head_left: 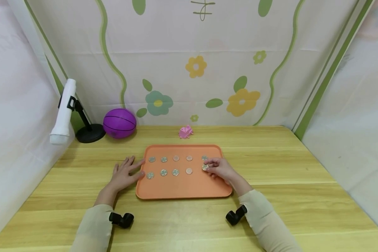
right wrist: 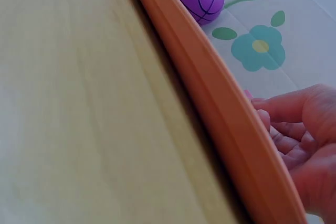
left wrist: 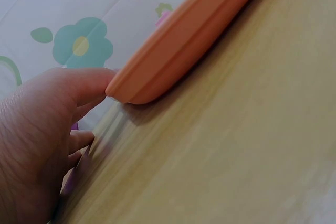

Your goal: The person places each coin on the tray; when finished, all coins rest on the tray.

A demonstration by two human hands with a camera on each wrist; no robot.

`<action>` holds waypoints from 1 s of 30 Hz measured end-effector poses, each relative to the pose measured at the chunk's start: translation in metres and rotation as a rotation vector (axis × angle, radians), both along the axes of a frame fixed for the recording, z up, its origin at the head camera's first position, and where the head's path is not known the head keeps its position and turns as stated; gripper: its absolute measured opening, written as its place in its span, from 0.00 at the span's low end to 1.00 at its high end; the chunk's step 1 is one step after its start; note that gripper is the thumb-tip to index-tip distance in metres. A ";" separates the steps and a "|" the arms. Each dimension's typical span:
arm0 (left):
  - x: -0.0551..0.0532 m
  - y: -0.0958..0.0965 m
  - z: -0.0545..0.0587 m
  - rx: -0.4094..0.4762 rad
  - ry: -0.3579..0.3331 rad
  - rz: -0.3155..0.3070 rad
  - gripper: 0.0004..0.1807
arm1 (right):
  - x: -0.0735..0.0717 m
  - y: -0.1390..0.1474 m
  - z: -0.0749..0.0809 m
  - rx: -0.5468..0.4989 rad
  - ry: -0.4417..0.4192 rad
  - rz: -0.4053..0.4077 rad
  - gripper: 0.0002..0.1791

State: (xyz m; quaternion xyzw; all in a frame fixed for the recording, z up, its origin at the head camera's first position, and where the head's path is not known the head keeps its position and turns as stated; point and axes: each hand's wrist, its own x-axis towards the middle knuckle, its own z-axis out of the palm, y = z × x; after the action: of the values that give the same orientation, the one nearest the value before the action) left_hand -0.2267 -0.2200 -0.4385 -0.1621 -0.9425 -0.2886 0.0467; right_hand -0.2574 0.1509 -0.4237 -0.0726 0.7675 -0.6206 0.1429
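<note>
Two rows of round silver coins [head_left: 163,172] lie on an orange tray [head_left: 182,189] on the wooden table. My right hand [head_left: 219,169] is over the tray's right side, pinching a coin [head_left: 205,167] at the right end of the nearer row. Just beyond those fingertips lies another coin [head_left: 204,158], the last of the far row. In the right wrist view the tray's raised side hides the coins from sight. My left hand [head_left: 123,176] rests at the left edge of the tray, fingers spread, thumb and index finger touching the rim [left wrist: 118,88].
Behind the tray stands a small pink toy [head_left: 186,132] with dark spots. A purple ball [head_left: 119,123] with black lines sits at the back left, beside a white microphone-shaped object [head_left: 64,110] on a black stand [head_left: 90,133]. A flower-printed cloth [head_left: 176,45] hangs behind the table.
</note>
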 end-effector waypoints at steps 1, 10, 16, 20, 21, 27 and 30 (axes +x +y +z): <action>0.000 0.000 0.000 0.000 -0.002 -0.001 0.30 | 0.000 0.000 -0.001 0.003 0.002 -0.002 0.14; 0.001 0.000 0.000 -0.002 0.002 -0.002 0.30 | 0.010 -0.003 0.014 0.061 0.009 0.046 0.13; 0.001 0.000 0.001 -0.002 -0.008 -0.001 0.30 | 0.009 -0.002 0.009 0.088 0.039 0.061 0.12; 0.001 0.000 0.000 -0.007 -0.006 0.000 0.30 | 0.003 0.001 -0.002 0.106 0.048 0.056 0.11; 0.001 0.001 0.000 -0.008 -0.004 0.001 0.30 | 0.003 0.001 -0.001 0.111 0.047 0.054 0.11; -0.001 0.000 0.001 -0.009 -0.007 -0.001 0.30 | 0.005 0.001 0.003 0.111 0.049 0.070 0.10; -0.002 -0.001 0.002 -0.009 -0.022 -0.009 0.31 | 0.006 0.002 0.006 0.074 0.031 0.080 0.13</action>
State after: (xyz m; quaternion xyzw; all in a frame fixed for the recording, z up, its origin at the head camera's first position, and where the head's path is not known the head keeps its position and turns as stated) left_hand -0.2288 -0.2213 -0.4365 -0.1635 -0.9435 -0.2863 0.0341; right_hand -0.2513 0.1528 -0.4173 -0.1074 0.7884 -0.5846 0.1585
